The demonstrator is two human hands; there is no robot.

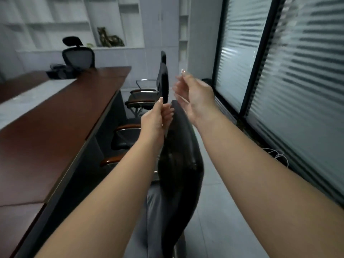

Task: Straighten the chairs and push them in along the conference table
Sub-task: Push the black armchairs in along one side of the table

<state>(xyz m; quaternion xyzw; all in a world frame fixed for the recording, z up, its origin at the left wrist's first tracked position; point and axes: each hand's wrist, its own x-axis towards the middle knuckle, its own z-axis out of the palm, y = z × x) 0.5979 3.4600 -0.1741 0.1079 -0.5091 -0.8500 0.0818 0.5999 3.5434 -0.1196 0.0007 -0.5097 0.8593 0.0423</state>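
Nearest black chair (blurred) sits below both loosely open hands, left hand perhaps touching it, right hand apart.

conference table reddish-brown top with pale grey centre strip. chairs black, brown armrests. window blinds grey-striped.

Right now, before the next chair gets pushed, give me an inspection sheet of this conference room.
Surface: conference table, red-brown top with a pale strip.
Job's things: near chair and far chair side-on along the table's right edge; mesh chair at the far end.
Clutter: dark object on the table, too blurred to identify.
Hands: left hand at the near chair's top, fingers loosely curled, contact unclear; right hand open, raised in air.
Cables: white cord on the floor by the blinds.
Surroundings: white shelving, figurine.
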